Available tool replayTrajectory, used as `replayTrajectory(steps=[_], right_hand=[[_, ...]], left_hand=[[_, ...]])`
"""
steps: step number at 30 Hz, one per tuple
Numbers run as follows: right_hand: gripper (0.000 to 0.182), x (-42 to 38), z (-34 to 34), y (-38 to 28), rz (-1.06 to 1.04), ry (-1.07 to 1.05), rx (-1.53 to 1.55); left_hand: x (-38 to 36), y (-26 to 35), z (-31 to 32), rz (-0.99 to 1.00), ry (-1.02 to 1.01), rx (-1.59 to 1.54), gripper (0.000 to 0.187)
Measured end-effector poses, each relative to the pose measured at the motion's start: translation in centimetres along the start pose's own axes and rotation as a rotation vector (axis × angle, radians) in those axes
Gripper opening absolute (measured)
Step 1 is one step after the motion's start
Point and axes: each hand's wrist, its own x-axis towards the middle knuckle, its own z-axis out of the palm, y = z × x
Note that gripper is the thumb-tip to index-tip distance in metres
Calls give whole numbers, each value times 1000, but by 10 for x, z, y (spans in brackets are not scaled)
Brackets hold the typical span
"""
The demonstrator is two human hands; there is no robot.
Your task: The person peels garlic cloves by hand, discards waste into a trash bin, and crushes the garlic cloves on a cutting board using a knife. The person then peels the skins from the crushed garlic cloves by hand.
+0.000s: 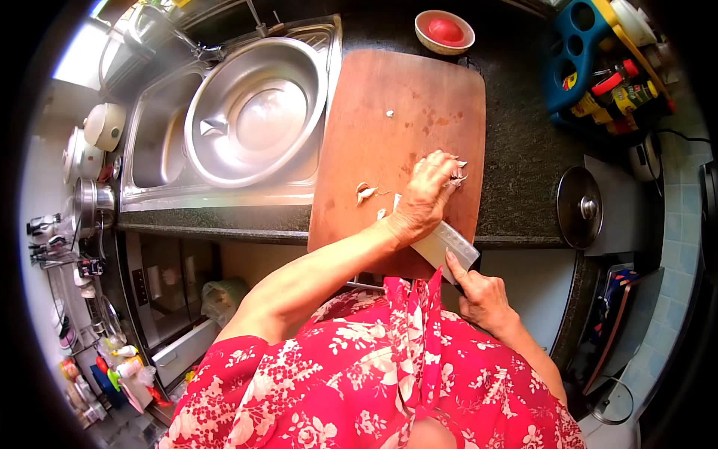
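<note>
A wooden cutting board [404, 90] lies on the dark counter. My left hand [422, 196] is over its right side, fingers together and curled onto papery garlic skins [459, 178] near the board's edge. My right hand [485, 298] grips a broad-bladed kitchen knife [441, 245] at the board's near edge. The handle is hidden in that hand, and part of the blade lies under my left wrist. Left of my hands, a garlic clove with bits of skin [364, 194] rests on the wood. A small white piece [390, 114] sits farther up.
A large steel basin [198, 127] sits over the sink [142, 168] at left. Behind the board stands a bowl [467, 46] holding something red. A blue rack [557, 82] with bottles is at back right, and a glass pot lid [580, 207] stands at right.
</note>
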Motion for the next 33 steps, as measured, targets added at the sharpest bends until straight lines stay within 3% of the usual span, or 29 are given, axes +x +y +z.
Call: replayTrajectory(steps=[2,3,4,7,8,10,13,14,17,21,27,30,33], right_hand=[[71,0,-9,3,-31,114,156],[70,-1,-13,2,-54,218,325],[67,3,-20,-3,-25,283,494],[69,2,-49,-12,234,20,784],[69,1,-50,-13,230,17,782],[71,-1,-49,-14,402,-137,1287],[71,-6,-38,-13,415,-298,1469],[71,-4,-39,-14,404,-345,1436],[68,-4,-40,-5,474,-293,1388],[64,14,-50,21,400,-152,1393],[67,20,-56,25,388,-89,1493],[67,10,-52,19,397,-32,1545],[62,3,-47,14,390,38,1575]], left_hand=[[16,15,-22,-30,157,-247,36],[28,24,-43,81,229,-179,34],[36,29,-61,52,277,-205,33],[33,15,-99,-137,349,-107,26],[22,3,-106,-208,320,-12,23],[-5,-19,-120,-340,175,52,27],[-39,-26,-128,-416,-8,98,33],[-41,-25,-129,-269,-66,213,37],[-35,-10,-122,-145,-223,376,40],[-24,-2,-103,-253,-390,419,29],[-14,-11,-79,-190,-268,390,18],[-13,-15,-79,-275,-298,325,15],[1,-19,-71,-305,-188,316,14]])
